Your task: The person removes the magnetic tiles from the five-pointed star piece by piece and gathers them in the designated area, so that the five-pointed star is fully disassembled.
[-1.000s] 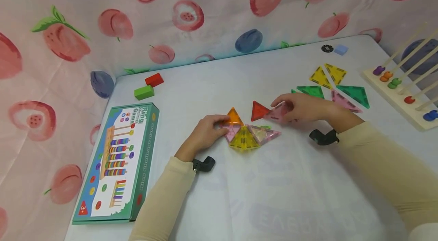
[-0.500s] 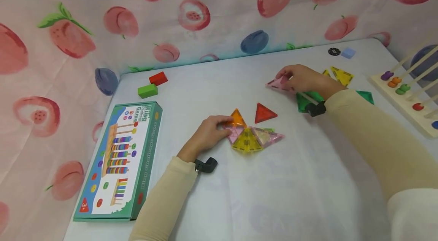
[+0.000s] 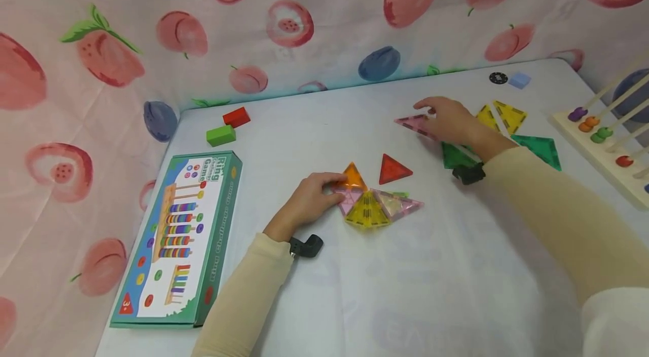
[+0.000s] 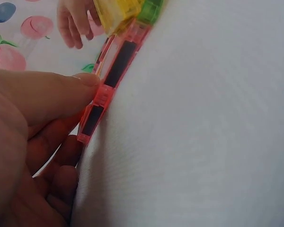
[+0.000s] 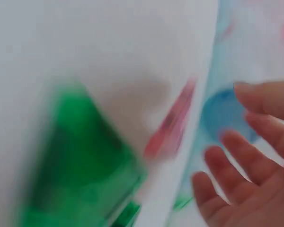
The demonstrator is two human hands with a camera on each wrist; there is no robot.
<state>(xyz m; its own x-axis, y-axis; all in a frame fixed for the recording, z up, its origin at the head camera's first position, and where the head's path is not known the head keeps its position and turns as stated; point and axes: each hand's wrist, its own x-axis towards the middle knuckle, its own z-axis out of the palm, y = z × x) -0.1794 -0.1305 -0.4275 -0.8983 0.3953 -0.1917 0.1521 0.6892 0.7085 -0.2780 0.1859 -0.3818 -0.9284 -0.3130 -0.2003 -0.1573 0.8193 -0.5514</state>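
In the head view my left hand (image 3: 311,198) is at the left side of a joined cluster of see-through magnetic tiles. Its thumb and fingers pinch a pink magnetic tile (image 4: 114,66), seen edge-on in the left wrist view. An orange triangle (image 3: 353,177), a yellow piece (image 3: 367,212) and a pink triangle (image 3: 399,206) adjoin it; a bit of green shows behind. My right hand (image 3: 451,120) hovers with fingers spread and holds nothing. Just beside it lies another pink triangle (image 5: 173,125). Green triangles (image 5: 80,161) lie near that wrist, blurred in the right wrist view.
A lone red triangle (image 3: 394,169) lies between the hands. Yellow triangles (image 3: 509,116) and a green triangle (image 3: 538,150) are farther right, near a wooden peg rack (image 3: 603,148). A game box (image 3: 177,239), a red block (image 3: 236,117) and a green block (image 3: 221,135) stand left.
My right hand has carried the pink triangle from beside the red one to the back right and let it go. The left hand has stayed on the cluster.
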